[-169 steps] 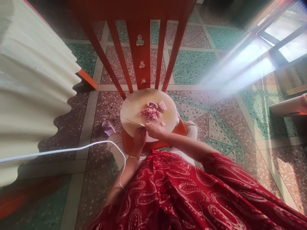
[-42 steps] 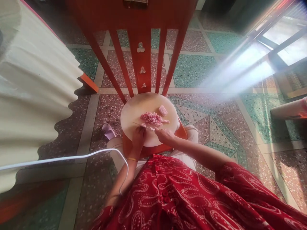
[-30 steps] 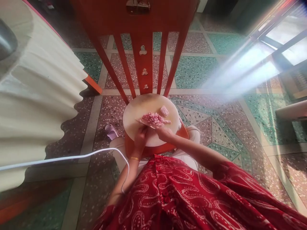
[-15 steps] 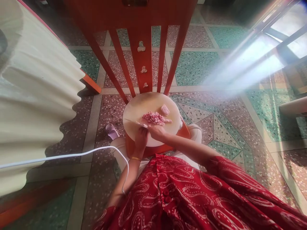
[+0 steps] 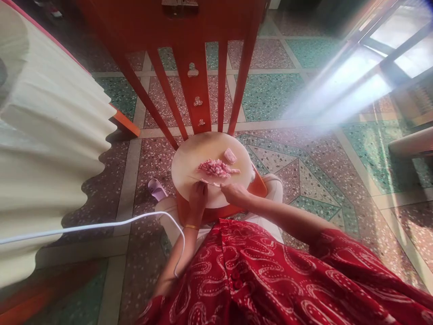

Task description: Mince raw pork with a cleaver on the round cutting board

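A round pale cutting board (image 5: 189, 155) lies on the seat of an orange chair (image 5: 199, 85). On it sit a heap of chopped pink pieces (image 5: 215, 167) and one larger pink chunk (image 5: 230, 155). My right hand (image 5: 236, 194) grips a thin knife (image 5: 207, 182) whose blade points left along the board's near side. My left hand (image 5: 198, 198) sits just under the blade, its fingertips pinching a small pink piece (image 5: 204, 181) against the board. A gold bangle circles my left wrist.
A cream pleated cloth (image 5: 43, 149) fills the left side. A white cable (image 5: 101, 224) runs from it to my left arm. A lilac slipper (image 5: 156, 189) lies on the patterned terrazzo floor. Sunlight streams from a window (image 5: 389, 40) at the right. My red patterned dress fills the foreground.
The knife has shifted right and nearer along the board's near edge, and my right hand has drawn back a little with it. The large chunk that lay beside the heap earlier is now chopped.
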Tool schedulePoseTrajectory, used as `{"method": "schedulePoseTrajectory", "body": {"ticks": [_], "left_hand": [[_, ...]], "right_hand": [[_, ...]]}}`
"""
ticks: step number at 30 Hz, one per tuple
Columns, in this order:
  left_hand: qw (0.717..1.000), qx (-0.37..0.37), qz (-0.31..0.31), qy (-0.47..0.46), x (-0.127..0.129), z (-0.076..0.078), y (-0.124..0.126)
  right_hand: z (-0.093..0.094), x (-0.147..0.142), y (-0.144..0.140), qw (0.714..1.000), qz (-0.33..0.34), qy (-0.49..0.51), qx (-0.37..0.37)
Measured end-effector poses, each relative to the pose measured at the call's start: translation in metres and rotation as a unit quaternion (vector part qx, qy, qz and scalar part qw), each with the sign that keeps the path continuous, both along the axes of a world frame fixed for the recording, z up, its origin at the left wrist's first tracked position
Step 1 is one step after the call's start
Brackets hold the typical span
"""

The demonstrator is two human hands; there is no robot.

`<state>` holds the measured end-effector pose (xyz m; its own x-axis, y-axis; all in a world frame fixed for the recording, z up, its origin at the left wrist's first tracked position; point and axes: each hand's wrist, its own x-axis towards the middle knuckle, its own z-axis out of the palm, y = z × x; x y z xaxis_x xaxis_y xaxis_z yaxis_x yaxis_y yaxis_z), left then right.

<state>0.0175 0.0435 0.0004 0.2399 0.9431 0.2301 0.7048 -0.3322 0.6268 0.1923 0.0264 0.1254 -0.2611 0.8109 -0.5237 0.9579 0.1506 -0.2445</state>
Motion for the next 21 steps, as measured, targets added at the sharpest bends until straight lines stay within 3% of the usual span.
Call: {"method": "schedulePoseTrajectory", "body": {"ticks": [8,12,16,21], "left_hand": [[0.999,-0.006,-0.021,0.026,0.000,-0.001,0.003],[0.999,0.019,-0.026,0.014,-0.001,0.005,-0.001],[0.998,0.051,0.000,-0.023,-0.002,0.006,-0.006],[0.999,0.027,0.013,0.014,0.002,0.006,-0.002]], "right_hand": [[-0.010,-0.049,0.037,0.998,0.027,0.040,0.041],[-0.009,-0.022,0.021,0.998,0.017,0.043,0.050],[-0.003,0.008,-0.002,1.000,-0.011,-0.020,-0.003],[0.002,0.004,-0.006,1.000,-0.006,-0.021,-0.009]]}}
